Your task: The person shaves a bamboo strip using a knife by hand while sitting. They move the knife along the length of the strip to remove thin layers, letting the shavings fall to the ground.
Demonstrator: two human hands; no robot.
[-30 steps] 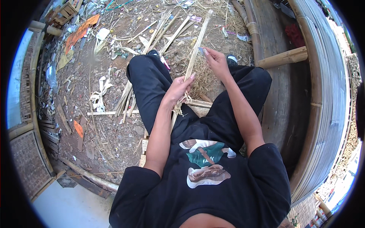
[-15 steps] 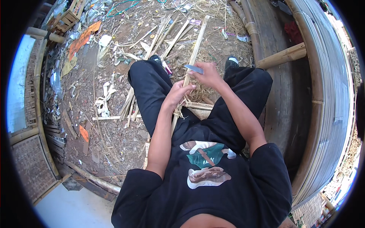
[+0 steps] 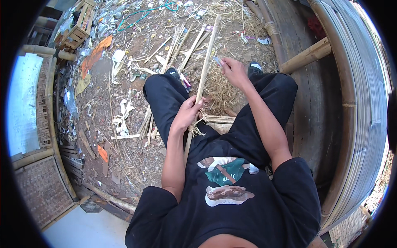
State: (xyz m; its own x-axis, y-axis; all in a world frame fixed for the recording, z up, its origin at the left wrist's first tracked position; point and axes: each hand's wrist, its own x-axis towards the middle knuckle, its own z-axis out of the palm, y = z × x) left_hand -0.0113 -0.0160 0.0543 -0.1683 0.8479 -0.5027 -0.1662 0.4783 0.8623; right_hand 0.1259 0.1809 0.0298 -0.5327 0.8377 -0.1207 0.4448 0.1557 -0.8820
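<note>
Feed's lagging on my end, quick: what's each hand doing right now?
Left hand: closed around the long pale strip.
Right hand: closed, holding a small knife, its blade showing.

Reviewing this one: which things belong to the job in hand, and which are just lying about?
In hand:
long pale strip, in the left hand
small blade, in the right hand

Lying about:
orange sheet
wooden crate
loose strips (perhaps related)
</note>
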